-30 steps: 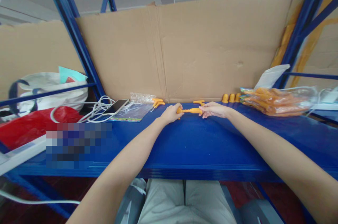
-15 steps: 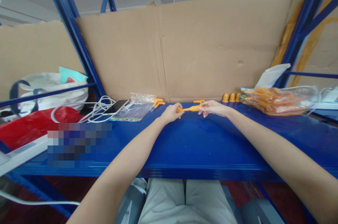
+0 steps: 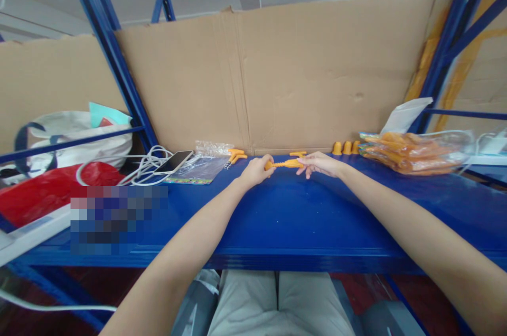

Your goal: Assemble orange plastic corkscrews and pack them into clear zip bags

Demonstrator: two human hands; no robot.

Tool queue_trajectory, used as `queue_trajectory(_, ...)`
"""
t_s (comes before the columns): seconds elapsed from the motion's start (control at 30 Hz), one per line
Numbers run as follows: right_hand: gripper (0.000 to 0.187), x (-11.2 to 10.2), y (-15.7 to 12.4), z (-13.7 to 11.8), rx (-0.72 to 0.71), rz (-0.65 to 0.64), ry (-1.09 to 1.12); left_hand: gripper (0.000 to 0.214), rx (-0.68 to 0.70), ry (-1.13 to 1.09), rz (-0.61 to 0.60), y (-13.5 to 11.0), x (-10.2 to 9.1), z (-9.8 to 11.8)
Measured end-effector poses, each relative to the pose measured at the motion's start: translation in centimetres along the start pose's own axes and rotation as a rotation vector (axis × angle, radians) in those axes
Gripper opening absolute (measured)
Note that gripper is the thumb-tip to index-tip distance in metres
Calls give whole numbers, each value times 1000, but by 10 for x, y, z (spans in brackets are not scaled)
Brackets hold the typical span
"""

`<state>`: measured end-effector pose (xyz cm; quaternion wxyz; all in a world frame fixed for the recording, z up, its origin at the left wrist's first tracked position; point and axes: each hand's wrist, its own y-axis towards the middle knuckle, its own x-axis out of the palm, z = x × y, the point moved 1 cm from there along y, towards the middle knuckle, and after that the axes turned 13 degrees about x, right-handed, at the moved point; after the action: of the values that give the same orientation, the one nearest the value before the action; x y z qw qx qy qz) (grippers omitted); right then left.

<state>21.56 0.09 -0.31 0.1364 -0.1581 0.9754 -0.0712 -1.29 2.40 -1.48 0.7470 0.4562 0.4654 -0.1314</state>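
An orange plastic piece with a spiral-threaded shaft (image 3: pixel 282 164) lies level between my two hands, just above the blue tabletop. My left hand (image 3: pixel 256 169) is closed around its left end, which is mostly hidden by the fingers. At the thicker right end, my right hand (image 3: pixel 317 164) pinches with thumb and fingertips while the other fingers hang loose. Just behind lies an orange T-shaped handle (image 3: pixel 298 154). Left of my left hand are orange handles (image 3: pixel 236 154) with metal coils.
Several orange caps (image 3: pixel 346 148) stand at the back right beside a clear bag of orange parts (image 3: pixel 415 154). To the left lie a phone (image 3: pixel 174 162), white cables (image 3: pixel 148 169), a flat plastic packet (image 3: pixel 198 168) and a red bag (image 3: pixel 47 188). Cardboard (image 3: pixel 317 72) closes off the back.
My right hand's fingers have shifted and spread slightly at the orange piece's right end. My left hand keeps its grip in the same place.
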Motion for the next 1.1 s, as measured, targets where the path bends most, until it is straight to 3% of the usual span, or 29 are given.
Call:
queue_trajectory(0.23,16,3,4,3,-34,25,49,15,-74,-17,-28,0,6,-1)
queue_trajectory(0.37,19,5,11,6,-78,75,16,12,-118,-132,-27,2,7,-1)
queue_trajectory(0.47,24,7,14,6,-205,289,-78,11,-139,-287,8,3,8,1)
queue_trajectory(0.63,36,12,10,4,-454,644,-476,15,-114,-477,15,5,14,7)
queue_trajectory(0.83,40,13,9,2,-348,763,-608,11,2,-335,118,4,12,11)
queue_trajectory(1.1,37,18,15,-4,-152,634,-327,10,74,-53,138,3,3,16)
